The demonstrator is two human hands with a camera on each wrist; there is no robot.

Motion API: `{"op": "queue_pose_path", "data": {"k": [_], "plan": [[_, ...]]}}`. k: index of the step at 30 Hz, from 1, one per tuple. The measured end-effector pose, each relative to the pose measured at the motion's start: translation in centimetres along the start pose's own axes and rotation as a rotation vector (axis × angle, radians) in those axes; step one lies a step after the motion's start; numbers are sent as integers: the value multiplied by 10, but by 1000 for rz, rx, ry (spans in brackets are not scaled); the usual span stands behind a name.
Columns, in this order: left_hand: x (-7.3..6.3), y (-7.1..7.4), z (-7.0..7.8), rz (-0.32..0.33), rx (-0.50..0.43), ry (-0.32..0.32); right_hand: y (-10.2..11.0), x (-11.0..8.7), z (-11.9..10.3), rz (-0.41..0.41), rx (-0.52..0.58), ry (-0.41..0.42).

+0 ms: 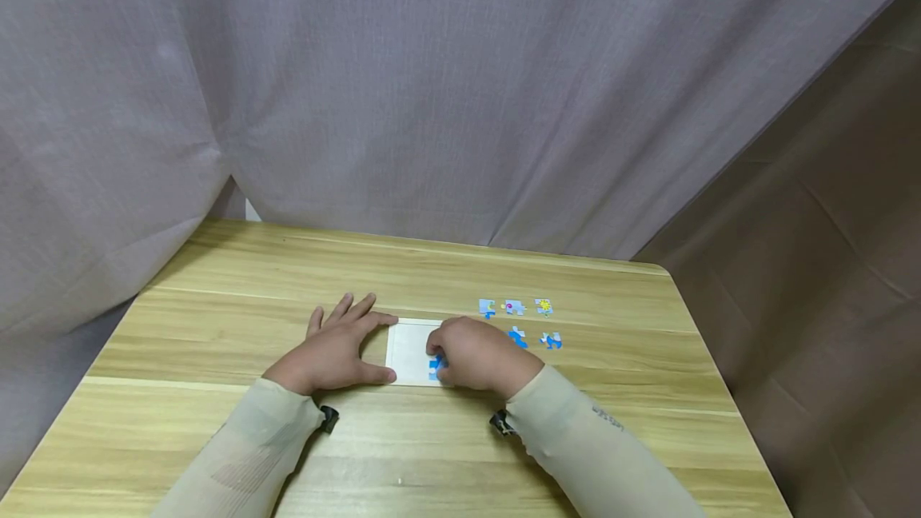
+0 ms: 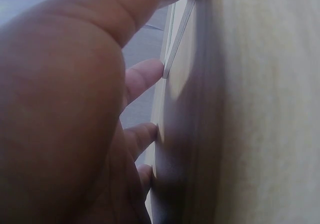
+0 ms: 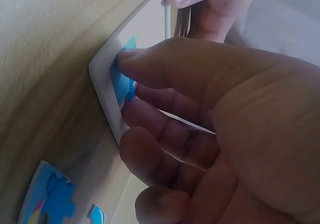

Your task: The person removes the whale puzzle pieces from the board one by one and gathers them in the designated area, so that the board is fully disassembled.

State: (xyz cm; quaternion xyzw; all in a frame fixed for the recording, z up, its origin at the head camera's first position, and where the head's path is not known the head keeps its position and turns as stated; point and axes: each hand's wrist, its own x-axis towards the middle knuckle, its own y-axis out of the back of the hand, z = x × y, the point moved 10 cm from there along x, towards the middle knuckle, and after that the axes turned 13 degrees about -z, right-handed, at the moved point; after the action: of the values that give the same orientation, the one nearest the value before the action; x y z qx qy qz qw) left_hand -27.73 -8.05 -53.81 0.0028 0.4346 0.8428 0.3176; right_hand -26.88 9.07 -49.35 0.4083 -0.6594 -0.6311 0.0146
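Note:
A white puzzle tray (image 1: 412,350) with a raised rim lies flat on the wooden table. My left hand (image 1: 332,354) is spread out beside its left edge, thumb and index fingertip touching the two left corners. Over the right part of the tray is my right hand (image 1: 480,354), its fingers curled at a blue puzzle piece (image 3: 120,79) in the near right corner. The right thumb lies on top of this piece, while the index finger meets its other side in the right wrist view. The hand covers much of the tray's right side.
Several loose puzzle pieces lie right of the tray in two rows, among them one with a yellow sun (image 1: 544,306) and a blue one (image 1: 517,336). A grey curtain (image 1: 432,102) hangs along the table's (image 1: 403,462) far edge.

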Motion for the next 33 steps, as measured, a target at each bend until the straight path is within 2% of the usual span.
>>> {"op": "queue_pose_path", "data": {"k": [5,23,33], "plan": [[0,0,0,2,-2,-2,-3,0,-1,-22,19,-5],[1,-3,-2,-8,1,8,-7,1,-1,-20,42,-26],[1,-3,-3,-12,-15,17,-7,-8,-5,6,23,16]]}}
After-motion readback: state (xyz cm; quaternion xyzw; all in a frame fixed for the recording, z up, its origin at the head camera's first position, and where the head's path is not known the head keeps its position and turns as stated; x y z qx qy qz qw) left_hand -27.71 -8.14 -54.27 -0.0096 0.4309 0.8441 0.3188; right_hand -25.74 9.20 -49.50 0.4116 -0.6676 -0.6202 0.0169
